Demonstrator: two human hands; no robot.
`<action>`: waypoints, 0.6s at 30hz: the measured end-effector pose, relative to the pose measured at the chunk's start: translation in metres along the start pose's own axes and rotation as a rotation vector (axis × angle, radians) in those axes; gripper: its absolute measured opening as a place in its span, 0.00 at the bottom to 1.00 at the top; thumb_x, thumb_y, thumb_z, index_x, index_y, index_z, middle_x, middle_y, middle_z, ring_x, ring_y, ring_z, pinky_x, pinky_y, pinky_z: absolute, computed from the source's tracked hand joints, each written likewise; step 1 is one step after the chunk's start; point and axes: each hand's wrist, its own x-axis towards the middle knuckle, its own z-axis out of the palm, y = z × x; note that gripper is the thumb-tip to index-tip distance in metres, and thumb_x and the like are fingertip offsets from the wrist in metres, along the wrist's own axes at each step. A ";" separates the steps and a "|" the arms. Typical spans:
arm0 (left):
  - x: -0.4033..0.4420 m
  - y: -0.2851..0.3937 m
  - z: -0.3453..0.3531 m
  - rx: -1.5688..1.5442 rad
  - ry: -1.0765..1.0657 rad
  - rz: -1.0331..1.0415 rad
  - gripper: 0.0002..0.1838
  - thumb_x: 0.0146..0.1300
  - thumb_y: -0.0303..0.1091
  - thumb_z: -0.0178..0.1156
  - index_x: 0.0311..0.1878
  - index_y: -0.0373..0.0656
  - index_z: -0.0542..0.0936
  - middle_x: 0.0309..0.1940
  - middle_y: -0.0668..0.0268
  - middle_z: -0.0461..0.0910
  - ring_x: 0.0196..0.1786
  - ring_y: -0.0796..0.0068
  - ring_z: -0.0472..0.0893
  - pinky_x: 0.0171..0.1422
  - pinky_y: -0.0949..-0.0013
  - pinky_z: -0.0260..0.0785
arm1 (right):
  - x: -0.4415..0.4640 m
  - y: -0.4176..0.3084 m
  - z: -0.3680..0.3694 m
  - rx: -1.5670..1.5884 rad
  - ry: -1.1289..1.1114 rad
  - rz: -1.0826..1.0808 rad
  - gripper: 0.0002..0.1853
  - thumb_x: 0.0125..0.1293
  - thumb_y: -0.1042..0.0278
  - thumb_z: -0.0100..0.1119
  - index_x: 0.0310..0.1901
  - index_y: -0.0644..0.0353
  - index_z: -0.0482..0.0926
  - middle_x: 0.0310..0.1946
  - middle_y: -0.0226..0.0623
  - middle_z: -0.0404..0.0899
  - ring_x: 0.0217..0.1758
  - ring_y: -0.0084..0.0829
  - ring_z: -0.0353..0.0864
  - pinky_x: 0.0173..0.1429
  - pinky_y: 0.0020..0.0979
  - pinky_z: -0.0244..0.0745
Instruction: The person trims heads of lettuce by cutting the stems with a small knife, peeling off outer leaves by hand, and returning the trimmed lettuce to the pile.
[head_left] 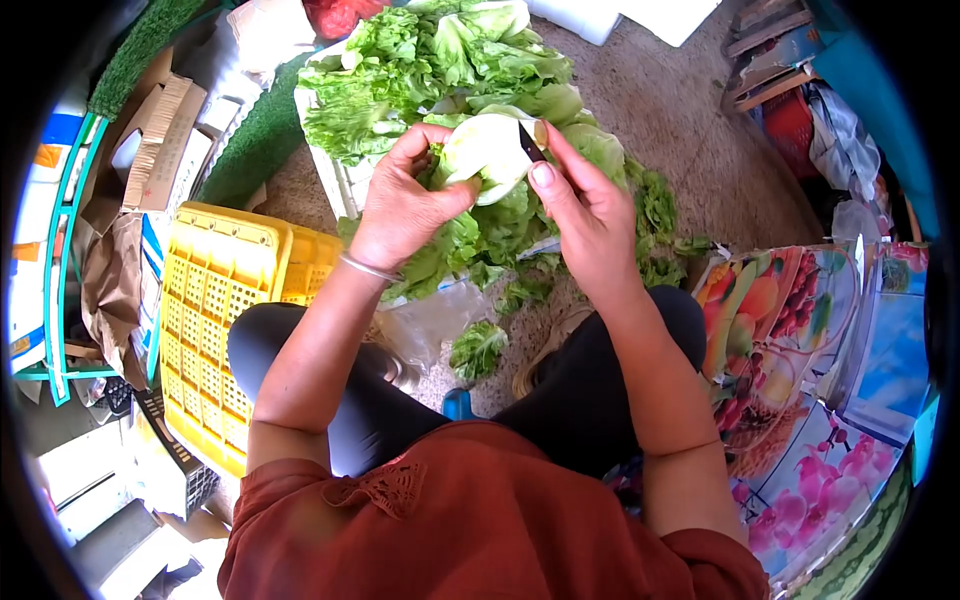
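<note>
A pale green lettuce head [482,150] is held up in front of me, its whitish side facing the camera. My left hand [412,205] is closed on its left side, thumb along the lower edge and fingers behind. My right hand [592,205] is closed around a small knife [530,143], whose dark blade lies against the lettuce's right side. The knife's handle is hidden by the fingers. Beneath and beyond both hands, more leafy lettuce [430,60] is heaped on a white crate [325,180], only partly visible.
A yellow plastic crate [215,320] stands at my left, beside a teal metal rack [62,250] and cardboard [165,140]. A loose lettuce leaf [478,350] lies on the floor between my feet. Boxes with printed fruit and flowers [790,370] stand at my right.
</note>
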 end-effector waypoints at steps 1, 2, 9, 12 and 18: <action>0.000 0.000 0.000 0.029 -0.013 -0.014 0.22 0.45 0.18 0.62 0.46 0.41 0.71 0.39 0.69 0.76 0.43 0.81 0.73 0.49 0.76 0.67 | 0.000 0.000 -0.001 0.001 0.004 0.001 0.23 0.64 0.64 0.55 0.57 0.67 0.68 0.35 0.30 0.78 0.32 0.12 0.68 0.38 0.14 0.65; 0.000 -0.001 0.000 0.030 -0.016 -0.015 0.22 0.45 0.18 0.62 0.46 0.41 0.71 0.39 0.69 0.76 0.43 0.81 0.73 0.49 0.76 0.67 | 0.001 -0.001 -0.002 -0.011 0.001 -0.008 0.22 0.65 0.64 0.54 0.58 0.66 0.67 0.31 0.25 0.74 0.29 0.11 0.65 0.33 0.14 0.61; 0.001 0.001 0.004 -0.059 -0.018 -0.008 0.22 0.45 0.18 0.62 0.47 0.42 0.72 0.39 0.69 0.76 0.43 0.80 0.73 0.48 0.75 0.67 | 0.004 0.010 -0.010 0.171 -0.006 0.093 0.19 0.66 0.62 0.51 0.55 0.62 0.72 0.26 0.22 0.75 0.23 0.08 0.64 0.28 0.13 0.61; 0.003 0.008 0.001 -0.081 -0.014 0.023 0.21 0.44 0.19 0.63 0.45 0.42 0.73 0.39 0.68 0.77 0.43 0.79 0.74 0.49 0.74 0.68 | 0.005 0.006 -0.020 0.328 0.065 0.312 0.19 0.66 0.57 0.50 0.54 0.59 0.73 0.17 0.17 0.64 0.16 0.10 0.55 0.18 0.15 0.52; 0.012 0.029 -0.053 0.333 0.364 0.194 0.20 0.41 0.23 0.67 0.41 0.42 0.74 0.35 0.64 0.79 0.39 0.79 0.77 0.39 0.76 0.73 | 0.010 0.002 -0.055 0.418 0.290 0.186 0.21 0.67 0.57 0.49 0.58 0.55 0.68 0.20 0.21 0.62 0.20 0.13 0.58 0.22 0.16 0.54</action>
